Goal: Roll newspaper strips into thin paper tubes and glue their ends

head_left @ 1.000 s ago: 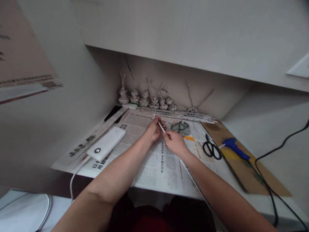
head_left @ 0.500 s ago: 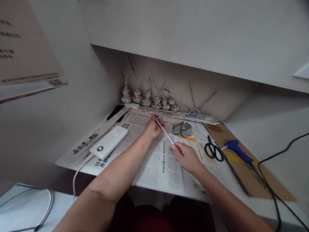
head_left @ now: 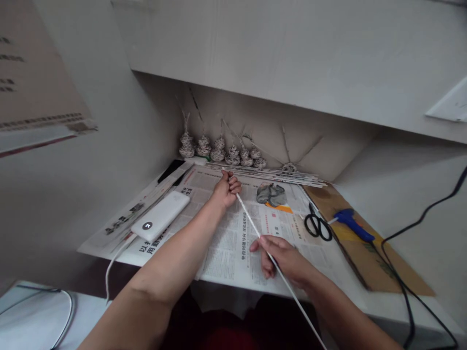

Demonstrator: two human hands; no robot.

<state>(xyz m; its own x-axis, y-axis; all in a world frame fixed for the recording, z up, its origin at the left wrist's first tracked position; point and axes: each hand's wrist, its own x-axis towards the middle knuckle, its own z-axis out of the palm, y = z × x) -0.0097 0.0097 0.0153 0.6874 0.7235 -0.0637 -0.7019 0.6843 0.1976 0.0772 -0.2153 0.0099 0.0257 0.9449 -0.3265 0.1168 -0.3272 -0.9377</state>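
A thin white rolled-paper stick (head_left: pixel 249 217) runs slantwise between my hands and on past the right one, toward the lower right edge of the view. My left hand (head_left: pixel 226 188) is closed around its far end, above the newspaper (head_left: pixel 226 243). Nearer to me, my right hand (head_left: pixel 279 255) pinches the stick between thumb and fingers. Beyond my left hand lies a bundle of similar paper sticks (head_left: pixel 270 174). Several gourd-shaped woven paper pieces (head_left: pixel 218 149) stand in a row behind the bundle.
A white power bank (head_left: pixel 160 216) with a cable lies left. To the right are a grey cloth-like bundle (head_left: pixel 272 194), black scissors (head_left: pixel 318 227) and a blue glue gun (head_left: pixel 352 224) on cardboard (head_left: pixel 386 267). A low slanted panel (head_left: pixel 277 53) overhangs the back.
My right hand has moved toward me and slightly right, and its fingers have shifted along the stick. A long length of stick now shows beyond it. My left fingers have curled more tightly.
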